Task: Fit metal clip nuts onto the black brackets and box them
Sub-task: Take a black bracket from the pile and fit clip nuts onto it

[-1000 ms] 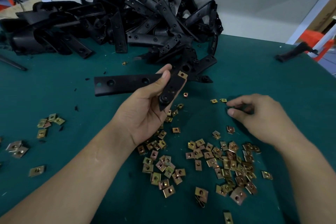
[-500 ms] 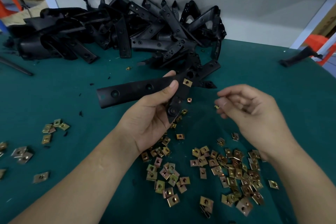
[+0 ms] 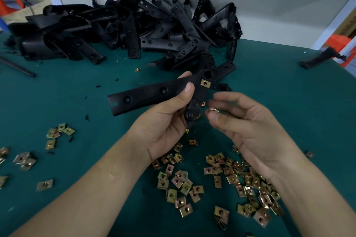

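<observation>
My left hand [image 3: 165,121] grips a black angled bracket [image 3: 146,95] above the green table, its long arm pointing left. One brass clip nut [image 3: 205,83] sits fitted near the bracket's bend. My right hand [image 3: 248,127] pinches a loose clip nut [image 3: 212,109] between thumb and fingers, just right of the bracket's lower end and close to it. Several loose clip nuts [image 3: 227,183] lie scattered on the table below both hands.
A big heap of black brackets [image 3: 146,31] fills the back of the green table [image 3: 289,102]. Smaller groups of clip nuts [image 3: 57,134] lie at the left. A black part [image 3: 319,58] rests at the far right edge. A black rod [image 3: 17,67] lies far left.
My right hand picked a clip nut off the table, lifted it and brought it leftward up to the bracket. My left hand kept holding the bracket.
</observation>
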A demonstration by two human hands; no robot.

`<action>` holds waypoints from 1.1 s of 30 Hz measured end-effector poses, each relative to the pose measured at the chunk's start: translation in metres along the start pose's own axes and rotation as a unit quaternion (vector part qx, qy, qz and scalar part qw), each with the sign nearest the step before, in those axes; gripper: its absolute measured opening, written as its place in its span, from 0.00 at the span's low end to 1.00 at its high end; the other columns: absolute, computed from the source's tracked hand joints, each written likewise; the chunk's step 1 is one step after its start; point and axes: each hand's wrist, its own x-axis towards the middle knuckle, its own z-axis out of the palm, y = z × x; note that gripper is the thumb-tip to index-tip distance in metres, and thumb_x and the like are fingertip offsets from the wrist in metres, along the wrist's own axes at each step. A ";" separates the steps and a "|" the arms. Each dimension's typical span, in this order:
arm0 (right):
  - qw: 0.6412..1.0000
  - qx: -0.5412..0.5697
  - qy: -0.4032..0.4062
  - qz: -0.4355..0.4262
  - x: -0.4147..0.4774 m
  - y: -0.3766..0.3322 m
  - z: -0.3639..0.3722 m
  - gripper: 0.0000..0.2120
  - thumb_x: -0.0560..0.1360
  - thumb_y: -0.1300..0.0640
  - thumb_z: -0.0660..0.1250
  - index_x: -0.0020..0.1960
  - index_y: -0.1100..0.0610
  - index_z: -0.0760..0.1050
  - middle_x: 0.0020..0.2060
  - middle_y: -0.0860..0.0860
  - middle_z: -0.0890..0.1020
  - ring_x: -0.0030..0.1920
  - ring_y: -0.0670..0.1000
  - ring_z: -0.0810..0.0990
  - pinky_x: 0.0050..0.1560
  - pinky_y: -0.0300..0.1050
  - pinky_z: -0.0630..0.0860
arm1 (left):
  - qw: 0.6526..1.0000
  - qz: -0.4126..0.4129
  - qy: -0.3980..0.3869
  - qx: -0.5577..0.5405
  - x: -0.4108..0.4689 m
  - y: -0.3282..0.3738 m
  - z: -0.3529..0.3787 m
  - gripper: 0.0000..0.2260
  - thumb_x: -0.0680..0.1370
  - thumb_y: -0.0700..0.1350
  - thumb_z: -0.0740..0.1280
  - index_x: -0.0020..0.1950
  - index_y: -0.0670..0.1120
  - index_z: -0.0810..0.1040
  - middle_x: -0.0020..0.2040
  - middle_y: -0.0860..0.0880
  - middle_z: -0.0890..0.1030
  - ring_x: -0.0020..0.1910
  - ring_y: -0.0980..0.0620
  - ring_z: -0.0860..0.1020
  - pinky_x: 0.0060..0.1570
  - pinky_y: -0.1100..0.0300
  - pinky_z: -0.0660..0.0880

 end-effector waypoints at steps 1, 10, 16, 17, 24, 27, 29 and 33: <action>1.000 0.006 0.005 0.005 0.000 0.000 0.001 0.20 0.55 0.58 0.80 0.47 0.53 0.86 0.45 0.53 0.87 0.47 0.51 0.86 0.47 0.38 0.81 | 1.000 0.001 -0.001 0.003 0.000 0.000 0.000 0.22 0.73 0.43 0.71 0.68 0.48 0.78 0.59 0.46 0.85 0.56 0.53 0.84 0.53 0.61 0.81; 0.999 0.040 0.010 0.036 -0.004 0.000 0.011 0.23 0.64 0.61 0.75 0.59 0.59 0.81 0.49 0.58 0.87 0.48 0.50 0.87 0.45 0.36 0.80 | 0.999 0.007 -0.033 0.014 0.002 -0.004 -0.003 0.25 0.71 0.46 0.74 0.68 0.50 0.78 0.63 0.45 0.83 0.60 0.49 0.83 0.60 0.56 0.79; 0.998 0.053 0.007 0.036 -0.005 0.001 0.013 0.23 0.64 0.60 0.76 0.59 0.61 0.80 0.47 0.57 0.87 0.46 0.50 0.86 0.44 0.37 0.81 | 0.999 0.007 -0.039 0.021 0.002 -0.004 -0.005 0.25 0.72 0.46 0.74 0.69 0.50 0.77 0.63 0.45 0.83 0.61 0.48 0.82 0.63 0.53 0.78; 0.998 0.047 0.005 0.035 -0.006 0.001 0.013 0.23 0.65 0.60 0.76 0.59 0.61 0.80 0.47 0.58 0.87 0.46 0.50 0.86 0.44 0.37 0.81 | 0.999 0.005 -0.040 0.025 0.002 -0.004 -0.005 0.24 0.72 0.47 0.74 0.69 0.50 0.77 0.64 0.45 0.83 0.61 0.48 0.82 0.63 0.53 0.77; 0.999 0.010 -0.021 0.049 -0.004 -0.002 0.007 0.24 0.64 0.60 0.76 0.59 0.61 0.79 0.43 0.55 0.86 0.41 0.48 0.84 0.43 0.37 0.80 | 0.997 -0.014 -0.062 0.036 0.000 -0.004 -0.005 0.26 0.74 0.46 0.73 0.72 0.51 0.75 0.65 0.46 0.82 0.61 0.51 0.82 0.54 0.59 0.80; 0.999 0.005 -0.022 0.047 -0.004 -0.001 0.006 0.25 0.64 0.59 0.77 0.59 0.61 0.79 0.42 0.55 0.86 0.41 0.48 0.84 0.42 0.36 0.79 | 0.997 -0.016 -0.067 0.037 0.000 -0.004 -0.005 0.27 0.73 0.46 0.73 0.72 0.50 0.74 0.65 0.46 0.82 0.60 0.51 0.82 0.53 0.58 0.80; 0.999 0.004 -0.014 0.044 -0.004 0.001 0.007 0.25 0.63 0.58 0.77 0.59 0.60 0.79 0.41 0.53 0.86 0.39 0.47 0.83 0.41 0.36 0.79 | 0.997 -0.014 -0.064 0.044 0.000 -0.004 -0.005 0.27 0.73 0.46 0.73 0.72 0.50 0.74 0.65 0.46 0.82 0.60 0.51 0.82 0.54 0.59 0.79; 0.999 -0.006 -0.002 0.045 -0.003 0.005 0.010 0.20 0.62 0.57 0.78 0.54 0.56 0.82 0.36 0.49 0.83 0.34 0.45 0.78 0.35 0.36 0.76 | 0.996 -0.014 -0.058 0.062 -0.001 -0.006 -0.004 0.27 0.73 0.45 0.73 0.73 0.50 0.74 0.64 0.45 0.82 0.59 0.50 0.82 0.58 0.57 0.79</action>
